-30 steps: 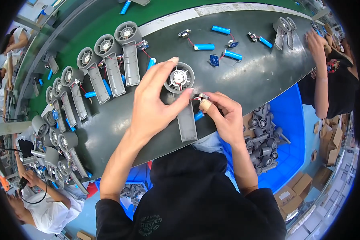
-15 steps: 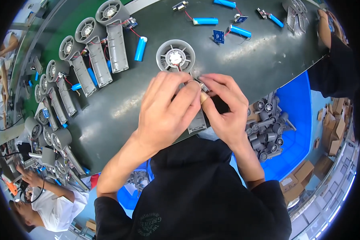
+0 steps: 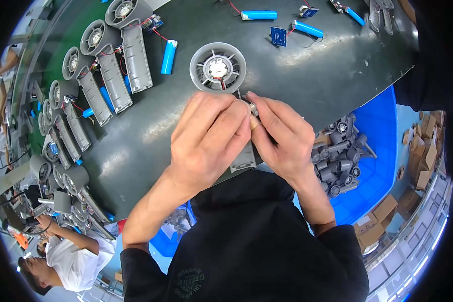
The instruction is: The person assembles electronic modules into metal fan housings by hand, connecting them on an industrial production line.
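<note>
A grey fan housing [image 3: 218, 46] with a round ring and a white hub lies on the table in front of me. Its grey handle shell [image 3: 244, 160] runs toward me beneath my hands. Both hands meet over the joint between ring and handle. My left hand [image 3: 206, 138] is closed, fingertips pinched near a thin wire; what it grips is hidden behind the fingers. My right hand [image 3: 286, 132] pinches a small silvery part [image 3: 252, 107] against the left fingertips, too covered to tell its kind. A dark red wire [image 3: 223, 84] runs from the hub toward my fingers.
Similar grey fan units [image 3: 137, 58] with wired boards stand in a row at left. Blue cylindrical batteries [image 3: 259, 15] and a blue circuit board [image 3: 278, 36] lie at the far side. A blue bin [image 3: 382, 146] of grey parts stands right. A co-worker [image 3: 70, 259] sits lower left.
My view has shifted slightly, so the table items sit further up, those at left also further left. Both hands stay pinched together in nearly the same pose. The lower-left co-worker's arm has moved.
</note>
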Available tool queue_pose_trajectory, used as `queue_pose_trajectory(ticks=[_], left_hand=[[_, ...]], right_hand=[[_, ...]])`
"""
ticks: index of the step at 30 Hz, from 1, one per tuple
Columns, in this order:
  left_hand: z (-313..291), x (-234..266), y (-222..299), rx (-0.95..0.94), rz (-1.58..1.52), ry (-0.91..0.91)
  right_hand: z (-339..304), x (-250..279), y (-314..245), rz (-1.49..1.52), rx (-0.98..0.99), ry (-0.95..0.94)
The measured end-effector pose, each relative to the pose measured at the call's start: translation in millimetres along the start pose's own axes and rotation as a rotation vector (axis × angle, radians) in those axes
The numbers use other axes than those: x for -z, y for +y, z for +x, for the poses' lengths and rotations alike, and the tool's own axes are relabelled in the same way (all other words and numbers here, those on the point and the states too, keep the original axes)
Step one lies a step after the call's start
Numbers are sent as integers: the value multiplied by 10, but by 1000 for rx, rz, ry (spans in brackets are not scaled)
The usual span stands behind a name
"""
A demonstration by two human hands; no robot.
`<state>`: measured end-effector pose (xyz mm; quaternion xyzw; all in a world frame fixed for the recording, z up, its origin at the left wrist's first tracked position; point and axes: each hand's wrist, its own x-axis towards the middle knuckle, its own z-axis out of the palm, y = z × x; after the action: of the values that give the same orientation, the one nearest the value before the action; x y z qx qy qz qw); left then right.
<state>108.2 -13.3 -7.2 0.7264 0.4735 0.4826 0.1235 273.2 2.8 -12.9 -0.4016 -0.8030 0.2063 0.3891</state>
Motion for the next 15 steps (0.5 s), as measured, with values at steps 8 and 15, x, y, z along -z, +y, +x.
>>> queue_pose_trajectory(ticks=[8, 15], left_hand=[[30, -36, -98, 27, -32, -39], [74, 141, -65, 60, 32, -71]], right_hand=[[34, -128, 194, 2, 97, 54], [41, -58, 31, 142, -218, -5]])
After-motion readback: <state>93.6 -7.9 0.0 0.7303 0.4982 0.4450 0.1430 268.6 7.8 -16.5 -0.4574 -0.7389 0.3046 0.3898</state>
